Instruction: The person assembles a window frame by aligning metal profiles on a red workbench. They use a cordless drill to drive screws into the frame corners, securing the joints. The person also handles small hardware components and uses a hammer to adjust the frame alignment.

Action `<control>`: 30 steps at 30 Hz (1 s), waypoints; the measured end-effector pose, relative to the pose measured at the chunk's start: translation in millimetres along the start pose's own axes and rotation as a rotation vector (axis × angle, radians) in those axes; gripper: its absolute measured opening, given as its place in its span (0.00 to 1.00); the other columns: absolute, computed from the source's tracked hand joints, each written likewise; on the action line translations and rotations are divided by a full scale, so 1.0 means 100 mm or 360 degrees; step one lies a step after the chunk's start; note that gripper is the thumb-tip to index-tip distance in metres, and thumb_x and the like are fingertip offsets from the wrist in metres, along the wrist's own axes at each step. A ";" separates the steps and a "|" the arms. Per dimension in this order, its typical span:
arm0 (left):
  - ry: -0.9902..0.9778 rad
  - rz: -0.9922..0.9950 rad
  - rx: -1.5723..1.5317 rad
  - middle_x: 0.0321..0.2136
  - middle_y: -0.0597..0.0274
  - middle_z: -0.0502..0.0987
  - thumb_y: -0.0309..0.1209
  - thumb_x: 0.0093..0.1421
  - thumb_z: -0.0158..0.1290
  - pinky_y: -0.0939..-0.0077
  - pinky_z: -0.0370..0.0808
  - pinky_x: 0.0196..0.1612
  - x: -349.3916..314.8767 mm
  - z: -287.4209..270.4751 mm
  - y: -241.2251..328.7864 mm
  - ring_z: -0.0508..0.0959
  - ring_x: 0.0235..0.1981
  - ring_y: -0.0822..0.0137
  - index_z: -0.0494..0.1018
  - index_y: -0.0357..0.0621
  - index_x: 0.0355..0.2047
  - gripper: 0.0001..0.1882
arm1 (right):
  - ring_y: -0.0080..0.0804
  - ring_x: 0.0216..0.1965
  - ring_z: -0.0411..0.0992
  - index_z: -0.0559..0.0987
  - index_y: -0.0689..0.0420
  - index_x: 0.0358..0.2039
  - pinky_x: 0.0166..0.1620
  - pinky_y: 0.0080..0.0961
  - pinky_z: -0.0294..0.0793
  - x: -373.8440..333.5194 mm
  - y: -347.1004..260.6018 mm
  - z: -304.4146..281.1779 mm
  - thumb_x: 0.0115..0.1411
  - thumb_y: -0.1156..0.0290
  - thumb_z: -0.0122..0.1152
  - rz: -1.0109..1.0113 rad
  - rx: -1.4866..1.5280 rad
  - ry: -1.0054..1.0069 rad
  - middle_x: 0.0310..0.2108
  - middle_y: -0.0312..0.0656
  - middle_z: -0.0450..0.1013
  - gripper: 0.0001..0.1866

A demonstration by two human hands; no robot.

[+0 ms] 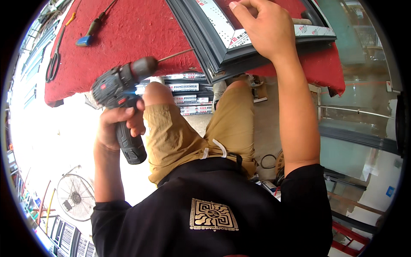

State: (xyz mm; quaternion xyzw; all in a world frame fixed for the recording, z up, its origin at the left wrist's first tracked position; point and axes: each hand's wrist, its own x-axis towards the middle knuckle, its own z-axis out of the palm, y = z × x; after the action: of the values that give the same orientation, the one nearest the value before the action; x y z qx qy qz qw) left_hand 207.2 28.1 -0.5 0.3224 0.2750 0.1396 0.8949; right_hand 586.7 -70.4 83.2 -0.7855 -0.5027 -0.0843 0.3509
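My left hand (122, 122) is wrapped around the grip of a dark cordless drill (120, 83). From its chuck a long thin bit (175, 54) points right, its tip by the outer edge of a dark grey metal frame (220, 58); whether they touch I cannot tell. Over the frame's near corner is my right hand (269, 30), thumb stretched out and apart from the bent index finger, with nothing visible between them. The upper picture edge cuts off part of its fingers. Beyond that hand lies a black-headed mallet (314, 15), its wooden handle partly hidden behind the hand.
Red cloth covers the worktable (128, 34). A blue-tipped screwdriver (90, 34) and black-handled scissors (53, 66) lie at its left. Wrapped profiles (188, 88) are stacked below the table. A round fan (76, 197) stands at lower left, and glass panes (355, 55) at right.
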 end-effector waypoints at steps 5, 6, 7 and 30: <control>0.0079 0.0376 0.0088 0.19 0.67 0.68 0.37 0.61 0.62 0.68 0.73 0.30 -0.23 -0.07 -0.17 0.72 0.17 0.68 0.73 0.37 0.47 0.20 | 0.48 0.36 0.86 0.90 0.58 0.35 0.42 0.44 0.84 0.00 -0.02 -0.01 0.67 0.58 0.69 0.0033 -0.0049 -0.0009 0.32 0.51 0.86 0.15; 0.0102 0.0437 0.0144 0.20 0.67 0.68 0.39 0.60 0.64 0.67 0.74 0.31 -0.25 -0.02 -0.21 0.73 0.19 0.67 0.72 0.37 0.48 0.22 | 0.48 0.36 0.86 0.90 0.58 0.35 0.42 0.44 0.84 0.00 -0.02 -0.01 0.67 0.58 0.69 0.0032 -0.0032 0.0006 0.32 0.51 0.86 0.15; 0.0130 0.0471 0.0177 0.22 0.65 0.70 0.40 0.59 0.66 0.66 0.75 0.33 -0.28 -0.01 -0.25 0.75 0.21 0.66 0.71 0.37 0.49 0.25 | 0.48 0.36 0.86 0.90 0.58 0.35 0.43 0.44 0.84 -0.01 -0.03 0.00 0.67 0.58 0.69 0.0033 -0.0025 0.0003 0.32 0.50 0.86 0.15; -0.0045 0.0928 0.0675 0.44 0.56 0.80 0.37 0.62 0.69 0.55 0.79 0.57 -0.35 1.02 -0.42 0.83 0.47 0.59 0.66 0.36 0.67 0.38 | 0.34 0.37 0.85 0.85 0.55 0.54 0.44 0.31 0.84 -1.71 -0.35 -0.20 0.64 0.66 0.76 -0.0425 0.0886 -0.0040 0.35 0.41 0.84 0.19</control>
State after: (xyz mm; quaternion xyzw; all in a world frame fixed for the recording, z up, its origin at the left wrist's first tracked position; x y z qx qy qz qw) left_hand 241.2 -69.7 51.2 0.5679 0.1820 0.3243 0.7343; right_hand 479.1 -199.6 31.5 -0.5873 -0.6096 0.0209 0.5321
